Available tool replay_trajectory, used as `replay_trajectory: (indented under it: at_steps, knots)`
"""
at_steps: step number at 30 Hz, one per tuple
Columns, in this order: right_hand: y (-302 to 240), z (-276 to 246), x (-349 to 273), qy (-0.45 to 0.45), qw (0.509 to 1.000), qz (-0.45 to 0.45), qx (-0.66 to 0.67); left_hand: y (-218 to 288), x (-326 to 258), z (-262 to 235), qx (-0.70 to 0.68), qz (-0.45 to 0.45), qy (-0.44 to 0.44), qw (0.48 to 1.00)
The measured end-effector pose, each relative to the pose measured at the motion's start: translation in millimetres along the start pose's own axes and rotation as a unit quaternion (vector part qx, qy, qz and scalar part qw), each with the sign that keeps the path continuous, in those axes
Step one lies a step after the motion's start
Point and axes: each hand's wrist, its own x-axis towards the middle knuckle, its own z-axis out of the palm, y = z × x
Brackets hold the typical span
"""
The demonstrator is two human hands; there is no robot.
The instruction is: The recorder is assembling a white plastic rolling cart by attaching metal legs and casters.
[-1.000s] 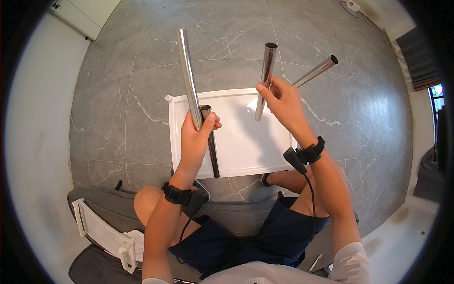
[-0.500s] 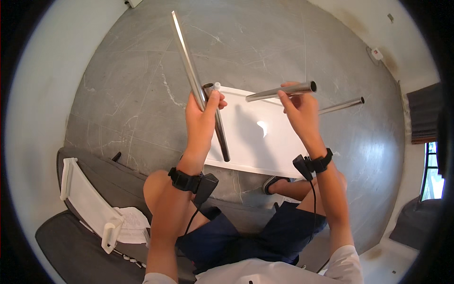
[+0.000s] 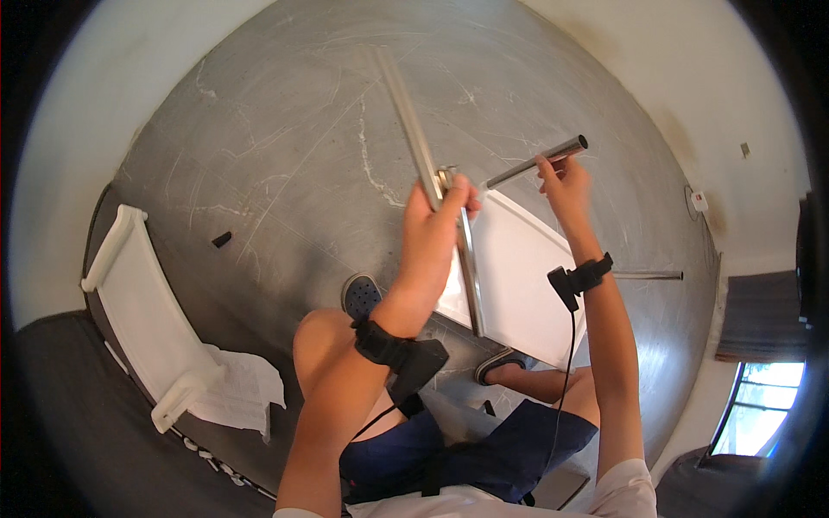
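1. A seated person works over a grey marbled floor (image 3: 285,173), with a white panel (image 3: 527,276) lying flat in front of the knees.

2. The left hand (image 3: 436,229) is clenched around a long metal tube (image 3: 410,121). The tube's long axis runs from the upper left, well above the hand, down past the fist towards the panel's near edge, where its lower length (image 3: 471,285) shows dark against the white.

3. The right hand (image 3: 566,186) grasps a shorter metal tube (image 3: 535,161) near its end, fingers wrapped about it. This tube lies almost crosswise, its open end pointing up and right and its other end pointing down and left towards the left fist.

4. The key relation is that the short tube's lower end sits just beside the long tube at the left hand's knuckles. A small fitting (image 3: 445,177) seems to sit on the long tube there, though the view is too blurred to say if the two touch.

5. The left hand is the nearer to that meeting point; the right hand holds off to the right of it.

6. A third tube (image 3: 648,275) lies on the floor to the right of the right wrist, apart from both hands.

7. A white moulded part (image 3: 138,285) rests at the left beside crumpled paper (image 3: 246,388). No container is in view. Black bands (image 3: 384,341) sit on both wrists.
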Motion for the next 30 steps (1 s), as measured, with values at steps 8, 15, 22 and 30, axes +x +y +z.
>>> replay_trajectory:
  at_steps: [8, 15, 22, 30]
  knots:
    - [-3, 11, 8, -0.016, 0.989, -0.093, -0.116, -1, -10, 8, -0.03, -0.028, -0.018, 0.999]
    - [-5, 24, 18, -0.011, 0.984, -0.093, -0.153, -3, -15, 11, -0.023, -0.029, -0.024, 0.999]
    - [14, 24, 25, -0.023, 0.985, -0.084, -0.15, -12, -12, 7, -0.003, -0.027, -0.033, 0.999]
    - [27, -8, -33, -0.098, 0.993, 0.025, -0.067, -34, -19, 22, 0.079, -0.04, -0.074, 0.993]
